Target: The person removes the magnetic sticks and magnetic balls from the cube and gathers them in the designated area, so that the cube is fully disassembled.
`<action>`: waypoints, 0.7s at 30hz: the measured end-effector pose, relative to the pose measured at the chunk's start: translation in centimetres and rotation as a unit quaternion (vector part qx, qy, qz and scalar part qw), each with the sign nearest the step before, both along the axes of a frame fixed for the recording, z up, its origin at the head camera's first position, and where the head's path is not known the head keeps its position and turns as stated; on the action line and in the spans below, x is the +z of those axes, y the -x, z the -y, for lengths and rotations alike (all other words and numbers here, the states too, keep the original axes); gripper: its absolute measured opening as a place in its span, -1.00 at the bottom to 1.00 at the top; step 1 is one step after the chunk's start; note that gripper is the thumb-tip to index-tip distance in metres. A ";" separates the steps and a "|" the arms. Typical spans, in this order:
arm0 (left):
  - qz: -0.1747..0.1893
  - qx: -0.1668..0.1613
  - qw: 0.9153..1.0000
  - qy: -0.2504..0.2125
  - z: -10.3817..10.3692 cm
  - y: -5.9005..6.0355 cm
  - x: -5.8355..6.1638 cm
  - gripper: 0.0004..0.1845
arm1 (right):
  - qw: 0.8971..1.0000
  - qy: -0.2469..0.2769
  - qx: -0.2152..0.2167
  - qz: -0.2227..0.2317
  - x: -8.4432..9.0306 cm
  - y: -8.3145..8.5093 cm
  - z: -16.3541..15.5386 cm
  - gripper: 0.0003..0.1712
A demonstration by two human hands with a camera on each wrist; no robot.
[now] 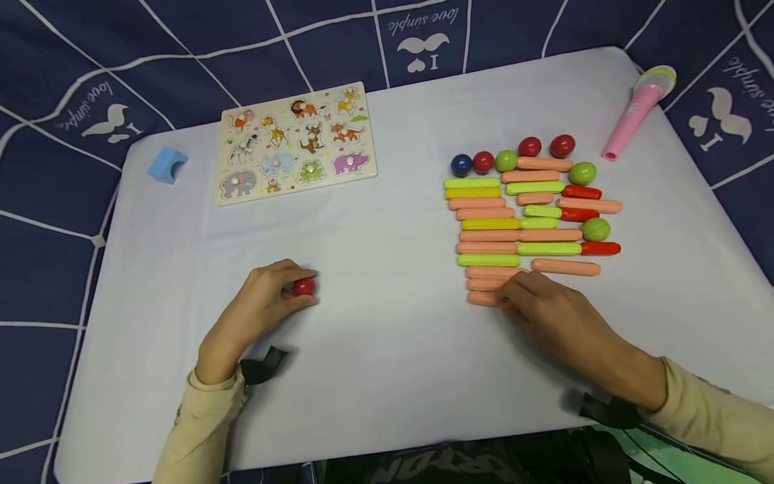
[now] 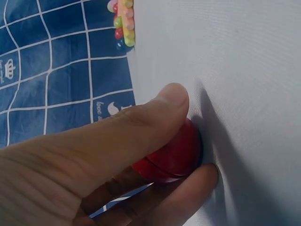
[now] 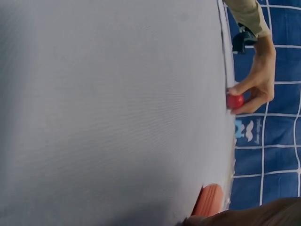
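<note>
Our left hand (image 1: 254, 309) pinches a red ball (image 1: 304, 288) on the white mat (image 1: 387, 349); our right hand (image 1: 547, 309), fingers curled, closes on the nearest pink stick (image 1: 484, 299), which we judge must next be lifted clear and joined to the ball.

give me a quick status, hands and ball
Left hand grips the red ball on the table. Right hand rests on the lowest orange sticks. Nothing lies between them.
</note>
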State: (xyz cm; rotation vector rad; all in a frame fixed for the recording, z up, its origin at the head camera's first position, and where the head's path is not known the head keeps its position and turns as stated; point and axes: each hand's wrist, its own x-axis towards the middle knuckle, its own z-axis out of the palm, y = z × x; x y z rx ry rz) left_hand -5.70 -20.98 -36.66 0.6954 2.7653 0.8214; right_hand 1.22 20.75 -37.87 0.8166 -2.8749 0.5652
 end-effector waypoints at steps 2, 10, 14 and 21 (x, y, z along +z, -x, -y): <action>0.006 -0.007 1.000 0.005 -0.1 0.1 0.1 -0.59 | 1.000 -0.004 0.002 -0.009 -0.2 0.1 0.0 -0.52; -0.027 -0.116 0.993 -0.004 -7.4 6.7 3.7 -0.61 | 1.000 -0.005 -0.001 -0.022 0.1 0.3 -0.8 -0.53; -0.050 -0.144 0.988 -0.023 -13.9 13.1 4.2 -0.58 | 0.999 0.020 -0.006 -0.033 0.5 0.6 -1.1 -0.53; 0.010 -0.098 0.995 0.026 -20.0 18.6 1.6 -0.53 | 0.999 0.022 -0.007 -0.029 0.8 0.4 -1.0 -0.56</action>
